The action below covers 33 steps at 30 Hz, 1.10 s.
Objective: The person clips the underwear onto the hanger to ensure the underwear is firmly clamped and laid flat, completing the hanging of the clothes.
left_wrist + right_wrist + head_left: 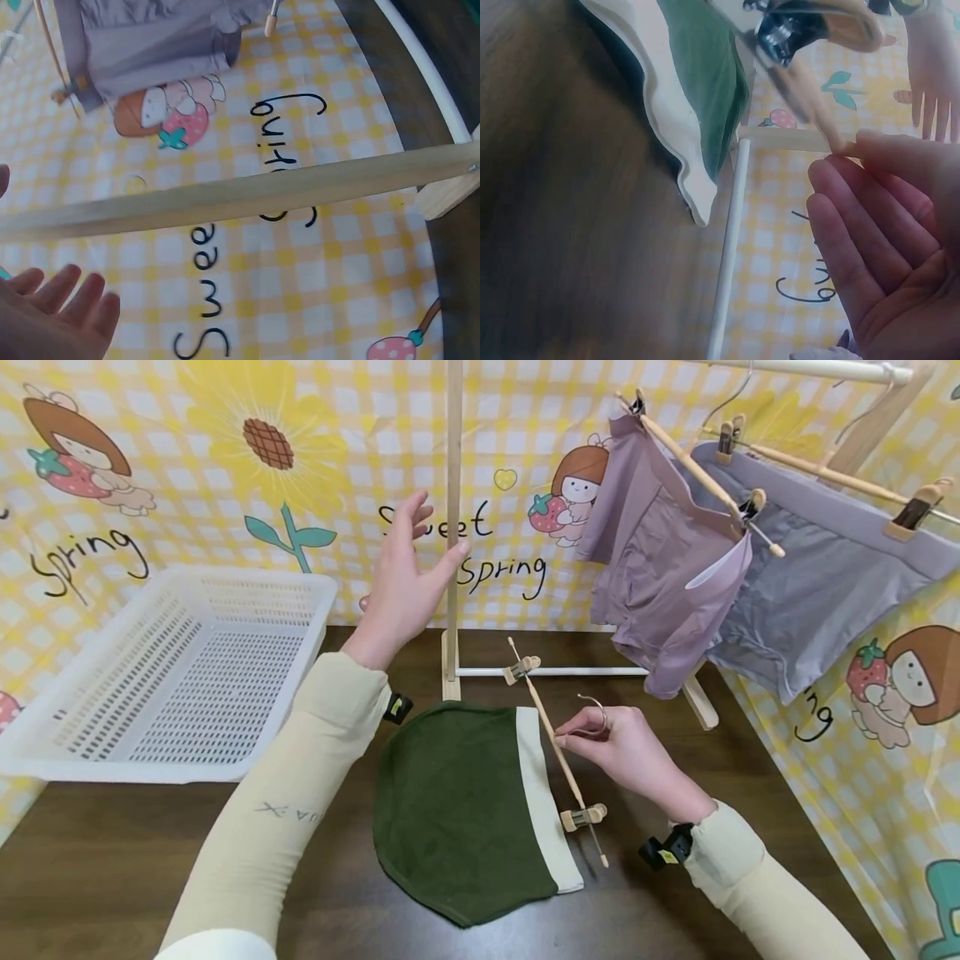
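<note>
My right hand [626, 747] pinches a wooden clip hanger [566, 767] near its middle, beside its metal hook. One clip [522, 670] sits toward the hanger's far end, another clip [583, 817] toward the near end. Just left of the hanger, a dark green garment [457, 810] lies flat on the table, its white waistband [536, 777] facing the hanger. My left hand [405, 581] is raised with fingers spread, holding nothing, close to an upright wooden post [453, 485]. In the left wrist view, part of that hand [64, 315] shows below the post.
A white plastic basket [225, 710] stands at the left. At the right, mauve shorts [660, 527] and grey shorts [810, 552] hang from clip hangers on the rack. The rack's white lower bar [585, 672] runs behind the garment. A yellow checked cloth [360, 410] covers the background.
</note>
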Each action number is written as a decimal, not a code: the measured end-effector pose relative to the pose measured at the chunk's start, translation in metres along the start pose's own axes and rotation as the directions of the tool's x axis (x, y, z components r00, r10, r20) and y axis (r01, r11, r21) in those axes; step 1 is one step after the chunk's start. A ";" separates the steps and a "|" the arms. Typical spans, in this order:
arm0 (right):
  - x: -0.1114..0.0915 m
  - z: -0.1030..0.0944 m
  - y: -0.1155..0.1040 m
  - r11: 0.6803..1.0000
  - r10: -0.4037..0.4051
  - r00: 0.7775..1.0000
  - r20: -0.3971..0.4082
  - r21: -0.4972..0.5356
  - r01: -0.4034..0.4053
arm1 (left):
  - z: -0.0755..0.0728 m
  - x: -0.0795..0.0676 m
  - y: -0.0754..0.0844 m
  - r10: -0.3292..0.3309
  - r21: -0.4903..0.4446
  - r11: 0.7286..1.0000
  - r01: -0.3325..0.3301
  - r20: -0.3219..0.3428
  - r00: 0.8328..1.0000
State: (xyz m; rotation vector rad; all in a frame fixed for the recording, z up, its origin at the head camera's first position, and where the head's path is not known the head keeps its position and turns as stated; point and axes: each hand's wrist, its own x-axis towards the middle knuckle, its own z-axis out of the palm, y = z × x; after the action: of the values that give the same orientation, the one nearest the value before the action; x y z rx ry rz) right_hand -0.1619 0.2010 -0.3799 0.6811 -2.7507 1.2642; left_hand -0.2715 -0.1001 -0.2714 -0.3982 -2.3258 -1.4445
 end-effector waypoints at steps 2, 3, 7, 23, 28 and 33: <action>-0.002 0.000 0.001 1.000 0.005 1.000 -0.005 0.010 -0.005 | -0.002 -0.008 0.003 0.028 0.022 0.999 -0.028 -0.008 1.000; -0.003 0.000 0.001 1.000 0.010 1.000 -0.007 0.013 -0.009 | -0.003 -0.012 0.004 0.045 0.033 0.998 -0.045 -0.012 0.999; -0.007 0.001 0.002 0.999 0.033 0.999 -0.019 0.017 -0.032 | -0.003 -0.030 0.005 0.089 0.070 0.994 -0.088 -0.016 0.996; -0.019 0.014 0.018 0.997 0.069 0.997 -0.028 0.035 -0.068 | 0.018 -0.101 -0.035 0.066 0.175 0.976 -0.126 0.315 0.947; -0.024 0.018 0.026 0.994 0.093 0.995 -0.024 0.054 -0.092 | 0.026 -0.114 -0.047 0.001 0.214 0.972 -0.095 0.401 0.916; -0.028 0.024 0.037 0.991 0.109 0.994 -0.014 0.077 -0.108 | 0.034 -0.125 -0.054 -0.032 0.249 0.964 -0.097 0.468 0.883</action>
State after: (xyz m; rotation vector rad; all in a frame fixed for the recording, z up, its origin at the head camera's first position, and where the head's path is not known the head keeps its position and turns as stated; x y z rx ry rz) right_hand -0.1480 0.2148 -0.4283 0.5282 -2.7724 1.3957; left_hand -0.1885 -0.0985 -0.3848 -0.7779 -2.8293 -1.0794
